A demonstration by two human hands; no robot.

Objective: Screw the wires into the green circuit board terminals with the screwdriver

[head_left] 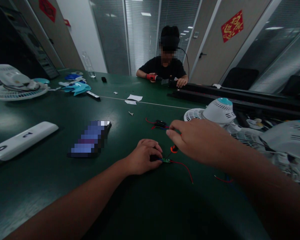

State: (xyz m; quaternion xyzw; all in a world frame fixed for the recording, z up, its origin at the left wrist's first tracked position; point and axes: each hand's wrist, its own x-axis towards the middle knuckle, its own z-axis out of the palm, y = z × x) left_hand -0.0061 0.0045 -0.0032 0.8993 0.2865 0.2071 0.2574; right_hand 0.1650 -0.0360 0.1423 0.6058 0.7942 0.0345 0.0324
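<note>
At the upper left of the frame a white fan grille (17, 90) lies flat on the dark green table (40, 180). Below it, at the left edge, rests a long white bar (22, 140) with dark markings. Further in, near the top, sit blue fan blades (77, 88) and a clear bottle (88, 65). A blurred phone (90, 138) lies left of centre, well apart from the hands.

In the lower centre the left hand (143, 156) is curled knuckles-up, its fingertips clamped on the left end of a small green circuit board (166, 160) that lies on the table. A red wire (185, 168) runs from the board toward the lower right.

Just above the board, the right hand (197, 140) is clenched around a tool (174, 148). Only the tool's orange-and-black end shows under the palm, pointing down at the board. A black switch part (160, 123) with red leads lies just beyond the fingers.

At centre top a person (166, 65) sits across the table. On the right stand a white fan motor housing (218, 111) with a teal cap and another white housing (287, 136).
</note>
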